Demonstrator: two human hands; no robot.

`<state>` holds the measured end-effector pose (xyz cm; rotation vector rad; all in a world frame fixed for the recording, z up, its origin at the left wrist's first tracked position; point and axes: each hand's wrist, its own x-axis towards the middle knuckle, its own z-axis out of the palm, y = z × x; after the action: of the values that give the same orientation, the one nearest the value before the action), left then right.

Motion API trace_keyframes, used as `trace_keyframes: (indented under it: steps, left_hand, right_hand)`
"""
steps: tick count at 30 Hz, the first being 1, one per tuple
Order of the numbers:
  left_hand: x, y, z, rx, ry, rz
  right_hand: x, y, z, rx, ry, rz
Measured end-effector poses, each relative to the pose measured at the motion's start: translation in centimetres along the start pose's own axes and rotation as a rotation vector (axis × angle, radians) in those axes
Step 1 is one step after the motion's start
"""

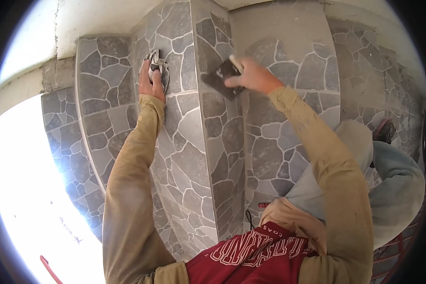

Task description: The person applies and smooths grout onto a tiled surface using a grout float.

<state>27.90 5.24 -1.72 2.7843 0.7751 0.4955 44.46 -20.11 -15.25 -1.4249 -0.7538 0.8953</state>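
Note:
My left hand [152,81] is closed on a crumpled, dirty whitish rag [164,75], with the fingers pressed toward the stone-patterned face of the pillar [183,163]. My right hand [254,75] grips the pale handle of a grout float [221,81]. The float's dark, flat, squarish plate is slightly blurred and tilted, and it overlaps the pillar's narrow side face in this view. Pale joint lines run between the grey stone shapes around both hands.
A pale vertical edge strip [199,94] marks the pillar's corner. The recessed wall [288,71] carries a plain grey-brown band at its top. My bent knees [393,175] are at the right, near a red metal frame [393,255]. Bright daylight fills the lower left.

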Motion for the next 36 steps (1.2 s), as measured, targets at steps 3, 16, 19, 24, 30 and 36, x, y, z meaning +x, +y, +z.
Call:
trace_keyframes:
  steps: [3,16,19,24,30,36]
  left_hand:
    - [-0.1,0.3,-0.2,0.024,-0.009,-0.008]
    - [0.0,0.0,-0.1,0.011,0.002,-0.001]
    - [-0.3,0.4,-0.4,0.030,-0.016,-0.037]
    - [0.0,0.1,-0.2,0.011,0.002,-0.025]
    - [-0.3,0.5,-0.4,0.010,-0.012,-0.032]
    - [-0.3,0.0,-0.3,0.058,-0.009,-0.020]
  right_hand:
    - [0.6,-3.7,-1.1,0.283,0.010,-0.091]
    - [-1.3,-2.5,0.0,0.025,-0.020,-0.107]
    - [0.2,-1.3,-0.2,0.296,0.042,0.040]
    - [-2.8,-0.1,2.5,0.170,0.137,-0.185]
    - [-4.1,-1.2,2.9,0.349,0.089,-0.008]
    - [-2.6,-0.8,2.1,0.143,0.135,0.085]
